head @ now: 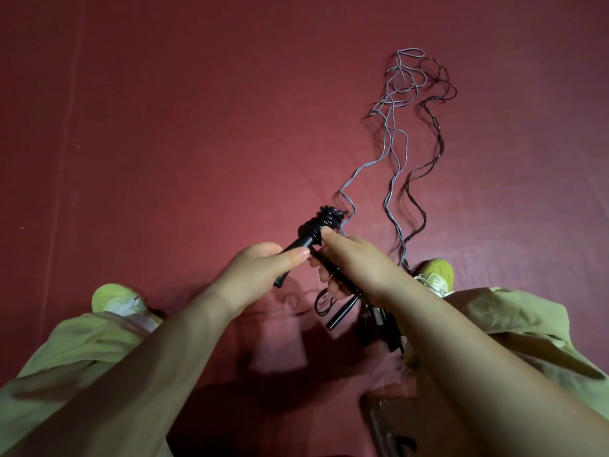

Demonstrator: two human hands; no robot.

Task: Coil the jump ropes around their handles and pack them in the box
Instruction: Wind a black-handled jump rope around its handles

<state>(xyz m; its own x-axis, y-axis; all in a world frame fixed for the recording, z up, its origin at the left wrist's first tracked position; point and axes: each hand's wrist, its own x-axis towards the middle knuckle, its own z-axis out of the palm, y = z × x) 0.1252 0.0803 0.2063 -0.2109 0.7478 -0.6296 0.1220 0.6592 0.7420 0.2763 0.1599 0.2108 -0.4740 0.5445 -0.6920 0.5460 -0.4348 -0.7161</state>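
Observation:
My left hand (260,268) grips a black jump-rope handle (296,249) that has dark rope coiled (321,222) around its far end. My right hand (349,258) pinches the coil with thumb and fingers and also holds a second black handle (342,311) that sticks out below the palm. Loose grey rope (393,133) and dark rope (428,179) trail away over the red floor. More black handles (379,324) lie bunched under my right wrist. A brown box corner (392,420) shows at the bottom, partly hidden by my right forearm.
The floor is a red mat (197,127). My legs in light green trousers spread to both sides, with yellow-green shoes at left (112,298) and right (435,272). The tangled rope ends lie far ahead on the right (412,77).

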